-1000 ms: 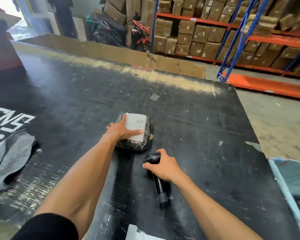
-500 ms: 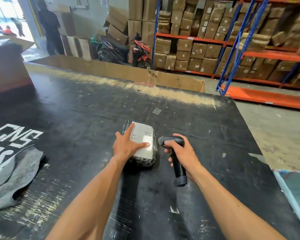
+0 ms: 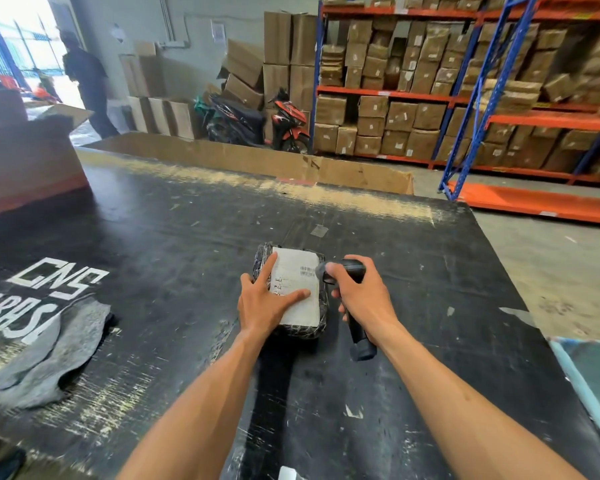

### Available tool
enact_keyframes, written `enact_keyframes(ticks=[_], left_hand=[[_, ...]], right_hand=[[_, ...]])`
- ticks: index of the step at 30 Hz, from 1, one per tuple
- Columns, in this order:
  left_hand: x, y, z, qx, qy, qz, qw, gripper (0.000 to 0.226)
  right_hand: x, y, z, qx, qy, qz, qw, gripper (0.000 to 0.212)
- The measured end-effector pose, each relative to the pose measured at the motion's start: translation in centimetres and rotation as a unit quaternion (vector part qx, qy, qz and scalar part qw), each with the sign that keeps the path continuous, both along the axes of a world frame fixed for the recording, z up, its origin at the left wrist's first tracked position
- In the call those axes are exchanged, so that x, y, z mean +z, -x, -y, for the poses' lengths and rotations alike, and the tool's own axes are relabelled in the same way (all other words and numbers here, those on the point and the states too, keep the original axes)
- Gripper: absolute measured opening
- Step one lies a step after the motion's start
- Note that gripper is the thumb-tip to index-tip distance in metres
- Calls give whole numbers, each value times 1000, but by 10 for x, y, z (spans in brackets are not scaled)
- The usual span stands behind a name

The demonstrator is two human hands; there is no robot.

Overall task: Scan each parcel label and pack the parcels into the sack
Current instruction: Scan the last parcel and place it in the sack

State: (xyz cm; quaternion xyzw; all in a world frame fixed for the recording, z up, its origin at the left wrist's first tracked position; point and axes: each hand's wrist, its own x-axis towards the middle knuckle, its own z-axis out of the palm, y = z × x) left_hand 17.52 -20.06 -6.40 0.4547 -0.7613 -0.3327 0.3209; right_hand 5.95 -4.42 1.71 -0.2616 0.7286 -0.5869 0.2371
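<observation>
While parcel (image 3: 293,292) is lying mid-table (image 3: 187,237), left hand (image 3: 262,304) is pressing flat on label (image 3: 297,282), fingers spread, pinning it. Right hand (image 3: 362,299) is clamping scanner (image 3: 343,271), head aiming at barcode (image 3: 307,270). Parcel is looking small, light, soft, plastic wrap likely slippery; best gripping across short sides, label showing.
</observation>
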Motion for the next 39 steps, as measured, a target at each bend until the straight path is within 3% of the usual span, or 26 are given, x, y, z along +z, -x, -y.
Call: enact_keyframes(ticks=[12, 24, 31, 35, 39], left_hand=[[11, 9, -13, -24, 27, -5, 999, 108], [15, 22, -26, -29, 3, -9, 1000, 109], [16, 35, -36, 19, -62, -65, 996, 111], [17, 39, -41, 32, -80, -93, 992, 111], [19, 43, -49, 25, -83, -108, 990, 110]], right_hand=[[4, 4, -11, -22, 15, -2, 1000, 47], [6, 14, -32, -41, 2, 8, 999, 56], [-30, 18, -63, -96, -119, -24, 988, 57], [-66, 11, -85, -108, -223, -59, 967, 73], [-88, 2, -102, -109, -260, -60, 957, 70]])
